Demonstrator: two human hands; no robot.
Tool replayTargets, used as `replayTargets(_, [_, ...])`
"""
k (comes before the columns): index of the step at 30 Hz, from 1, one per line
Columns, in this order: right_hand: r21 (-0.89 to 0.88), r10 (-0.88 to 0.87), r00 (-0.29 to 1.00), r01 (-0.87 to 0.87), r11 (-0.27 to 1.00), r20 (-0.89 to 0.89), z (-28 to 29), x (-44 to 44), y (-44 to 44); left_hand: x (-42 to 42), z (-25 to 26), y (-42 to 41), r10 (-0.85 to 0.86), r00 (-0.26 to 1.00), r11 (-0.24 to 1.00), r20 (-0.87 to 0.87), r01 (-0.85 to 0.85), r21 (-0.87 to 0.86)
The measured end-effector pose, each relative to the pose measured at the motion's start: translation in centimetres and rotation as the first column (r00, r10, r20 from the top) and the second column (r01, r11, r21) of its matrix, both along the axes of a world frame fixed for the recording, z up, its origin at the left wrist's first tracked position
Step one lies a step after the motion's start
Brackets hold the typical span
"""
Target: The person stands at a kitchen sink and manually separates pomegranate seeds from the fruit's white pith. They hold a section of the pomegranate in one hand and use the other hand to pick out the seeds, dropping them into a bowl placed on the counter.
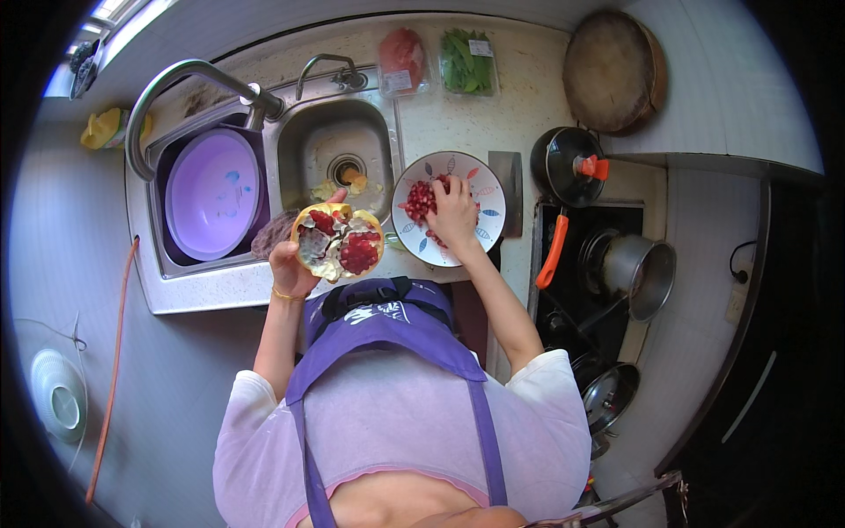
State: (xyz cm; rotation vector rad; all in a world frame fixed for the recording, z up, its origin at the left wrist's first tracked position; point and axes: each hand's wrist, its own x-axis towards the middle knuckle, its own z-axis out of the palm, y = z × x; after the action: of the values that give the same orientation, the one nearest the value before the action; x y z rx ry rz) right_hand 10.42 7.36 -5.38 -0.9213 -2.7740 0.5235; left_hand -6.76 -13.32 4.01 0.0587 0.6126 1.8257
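My left hand (290, 267) grips an opened piece of pomegranate (360, 251) in front of the sink's near edge. Red arils fill some of its chambers, among white pith and yellow rind. To the right, my right hand (457, 218) is over a white plate (490, 228) with a printed leaf-like pattern. Its fingertips reach into loose pomegranate arils (418, 201) on the plate; whether they pinch any is hidden. Pale scraps of pith and peel (353, 179) lie around the drain of the steel sink (297, 132).
A purple basin (204, 191) fills the left sink bowl, beneath a tall curved faucet (198, 69). Packaged meat (403, 56) and packed greens (465, 59) stand behind the plate. A cleaver (509, 191) lies right of it, near an orange-handled pan (558, 165) and the stove (568, 290).
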Motion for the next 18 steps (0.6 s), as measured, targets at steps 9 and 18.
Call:
replayTargets(9, [-0.668,-0.187,0.971,0.039,0.743,-0.151,4.0,3.1,3.6,0.2,-0.5,-0.2,0.002,1.0,1.0,0.025,-0.002,0.013])
replayTargets(18, [-0.057,0.067,0.97,-0.055,0.997,0.234,4.0,4.3,0.0,0.3,-0.9,-0.1,-0.011,0.999,1.0,0.045,0.011,0.009])
